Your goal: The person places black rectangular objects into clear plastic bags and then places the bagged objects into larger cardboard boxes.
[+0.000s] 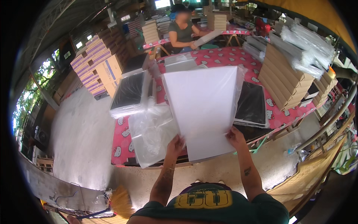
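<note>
In front of me a large white board (203, 100) is held tilted above the table, its far part inside a clear plastic sleeve (239, 87). The near end sticks out toward me. My left hand (176, 145) is closed at its left edge, and my right hand (235, 137) is closed at its right edge; whether the fingers pinch the board, the sleeve or both is hard to make out. Beside my left hand lies a pile of clear plastic sleeves (151, 138). Past my right hand is a dark panel in plastic (250, 104).
A pink patterned cloth (220, 56) covers the table. Wrapped dark panels (129, 90) are stacked at left. Brown cartons (281, 76) stand at right, with plastic-wrapped packs (309, 43) on top. Across the table a person (182, 33) handles a flat box. A broom (121, 201) is on the floor.
</note>
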### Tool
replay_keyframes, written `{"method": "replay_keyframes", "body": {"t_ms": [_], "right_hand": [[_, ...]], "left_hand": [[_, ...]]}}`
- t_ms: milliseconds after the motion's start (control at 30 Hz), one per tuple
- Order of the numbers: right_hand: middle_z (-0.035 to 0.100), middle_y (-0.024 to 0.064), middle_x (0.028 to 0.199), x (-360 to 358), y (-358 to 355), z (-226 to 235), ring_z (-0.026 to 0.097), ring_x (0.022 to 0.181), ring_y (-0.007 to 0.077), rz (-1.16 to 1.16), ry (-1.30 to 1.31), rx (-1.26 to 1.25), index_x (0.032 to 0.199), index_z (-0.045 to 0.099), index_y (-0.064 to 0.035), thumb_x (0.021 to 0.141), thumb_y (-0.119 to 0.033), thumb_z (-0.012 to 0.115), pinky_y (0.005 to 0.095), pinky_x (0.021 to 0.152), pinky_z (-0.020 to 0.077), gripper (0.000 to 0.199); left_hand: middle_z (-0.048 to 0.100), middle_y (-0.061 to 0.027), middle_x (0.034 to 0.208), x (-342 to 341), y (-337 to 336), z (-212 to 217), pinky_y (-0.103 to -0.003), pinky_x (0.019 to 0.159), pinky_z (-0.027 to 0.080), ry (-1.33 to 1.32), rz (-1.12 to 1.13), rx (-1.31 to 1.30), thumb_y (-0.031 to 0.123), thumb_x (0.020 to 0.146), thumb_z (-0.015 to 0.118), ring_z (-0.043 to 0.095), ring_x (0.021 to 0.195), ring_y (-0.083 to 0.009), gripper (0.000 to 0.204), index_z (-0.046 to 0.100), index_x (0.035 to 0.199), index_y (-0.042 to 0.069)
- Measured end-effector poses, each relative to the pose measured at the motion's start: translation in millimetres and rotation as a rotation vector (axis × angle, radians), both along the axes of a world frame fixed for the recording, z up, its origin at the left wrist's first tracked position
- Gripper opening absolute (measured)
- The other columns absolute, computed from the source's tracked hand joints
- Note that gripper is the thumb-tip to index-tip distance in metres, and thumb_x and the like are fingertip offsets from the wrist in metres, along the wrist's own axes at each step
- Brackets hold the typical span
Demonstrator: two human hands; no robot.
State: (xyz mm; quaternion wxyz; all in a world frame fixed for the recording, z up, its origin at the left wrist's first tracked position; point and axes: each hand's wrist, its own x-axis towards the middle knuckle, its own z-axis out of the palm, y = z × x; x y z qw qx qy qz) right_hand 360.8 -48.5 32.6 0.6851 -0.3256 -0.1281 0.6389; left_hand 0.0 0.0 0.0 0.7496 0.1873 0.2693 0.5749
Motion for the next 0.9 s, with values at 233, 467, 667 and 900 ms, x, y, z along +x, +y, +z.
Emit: {"method": "replay_keyframes", "body": {"t_ms": [233, 467, 667, 900], "right_hand": [[0.06, 0.0018, 0.086, -17.6, 25.7, 22.3, 0.052, 0.075, 0.0096, -0.181, -1.272, -0.067, 0.106, 0.059, -0.0023, 0.089, -0.014, 0.061, 0.0298, 0.069, 0.0438, 0.021], [0.058, 0.0019, 0.087, -1.7, 20.0, 41.3, 0.051, 0.08, 0.0093, -0.38, -0.418, 0.07, 0.103, 0.054, -0.0016, 0.094, -0.01, 0.055, 0.0261, 0.074, 0.0432, 0.013], [0.057, 0.0009, 0.087, 43.8, 19.2, 66.0, 0.051, 0.078, 0.0088, -0.461, -0.419, 0.095, 0.1, 0.054, -0.0021, 0.094, -0.011, 0.055, 0.0256, 0.073, 0.0427, 0.011], [0.055, -0.0006, 0.085, 114.4, 16.6, 80.9, 0.049, 0.075, 0.0083, -0.485, -0.522, -0.019, 0.11, 0.054, -0.0005, 0.095, -0.019, 0.056, 0.0264, 0.062, 0.0423, 0.024]], "left_hand": [[0.062, -0.0144, 0.109, 39.5, 25.4, 109.4, -0.033, 0.088, 0.044, 1.002, 0.018, 0.47, 0.014, 0.091, 0.054, 0.058, 0.095, -0.0205, 0.037, 0.053, 0.121, -0.008], [0.063, -0.0087, 0.1, 73.9, 23.4, 124.2, -0.03, 0.078, 0.049, 0.695, -0.274, 0.284, 0.015, 0.092, 0.052, 0.059, 0.089, -0.0177, 0.031, 0.051, 0.119, 0.0], [0.059, -0.0082, 0.104, 129.0, 27.4, 142.5, -0.035, 0.075, 0.05, 0.434, -0.146, 0.187, 0.013, 0.087, 0.05, 0.06, 0.088, -0.0205, 0.038, 0.048, 0.125, 0.008], [0.055, -0.0097, 0.097, 199.7, 61.4, 154.9, -0.032, 0.075, 0.054, 0.435, -0.275, 0.268, 0.004, 0.088, 0.05, 0.061, 0.085, -0.0212, 0.037, 0.046, 0.124, 0.003]]}}
